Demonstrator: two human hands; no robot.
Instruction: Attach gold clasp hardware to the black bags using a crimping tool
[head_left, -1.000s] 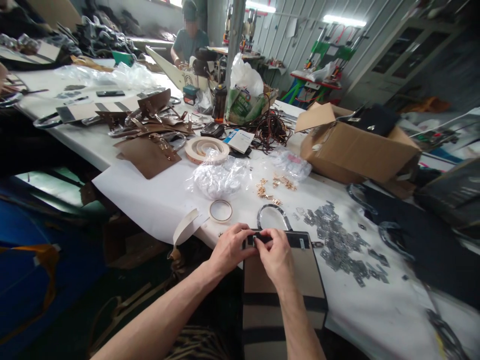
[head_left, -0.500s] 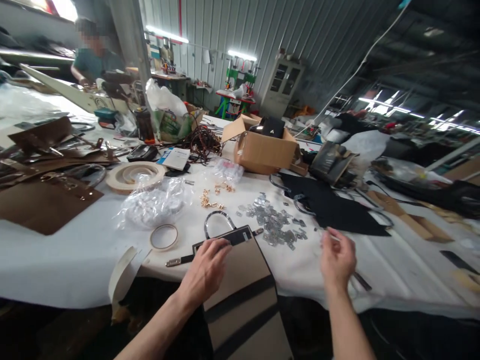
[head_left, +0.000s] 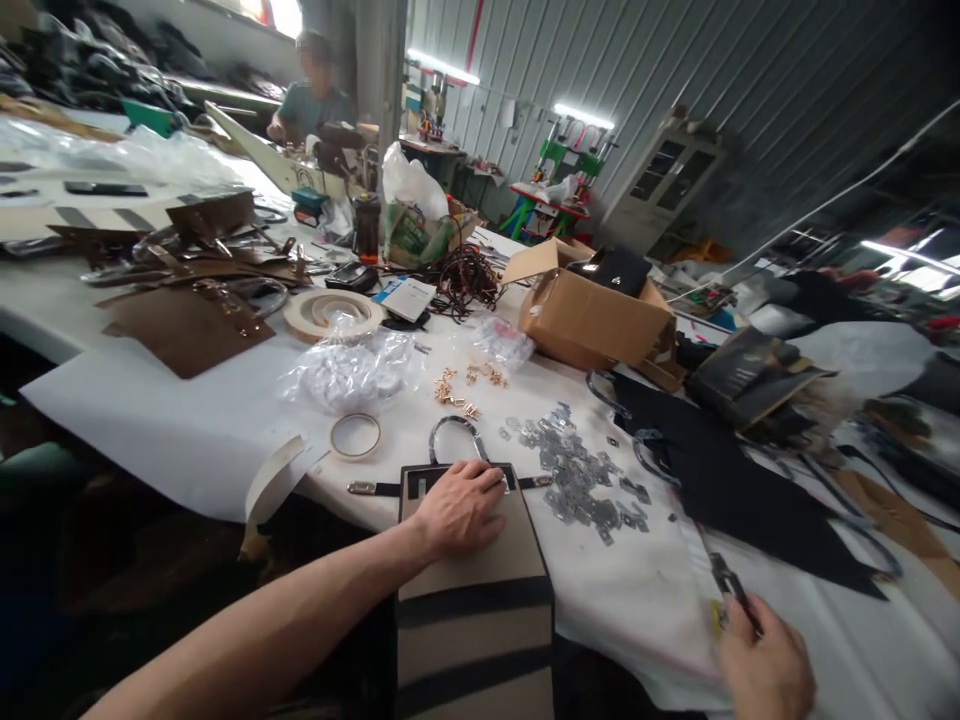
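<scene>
My left hand (head_left: 463,508) lies palm down across the top of a beige bag piece (head_left: 474,640) with black bands. Its fingers are extended on the black top edge, and nothing shows in its grasp. A plastic-wrapped handle (head_left: 457,425) rises from that edge, and a black strap with a metal fitting (head_left: 364,488) sticks out at the left. The bag piece hangs over the table's front edge. At the lower right my right hand (head_left: 769,655) is closed around a slim dark hand tool (head_left: 727,580), its exact kind unclear. A yellow item (head_left: 716,618) lies beside the tool.
Flat metal plates (head_left: 581,470) lie scattered right of the bag piece, with gold-coloured fasteners (head_left: 457,395) behind. Left are a tape roll (head_left: 355,437) and a plastic bag (head_left: 349,375). A black panel (head_left: 735,470) and cardboard box (head_left: 596,315) stand farther right. A person (head_left: 315,95) sits behind.
My right hand has moved right and toward me and taken hold of the dark tool. My left hand has slid right along the bag piece's top. The view has turned.
</scene>
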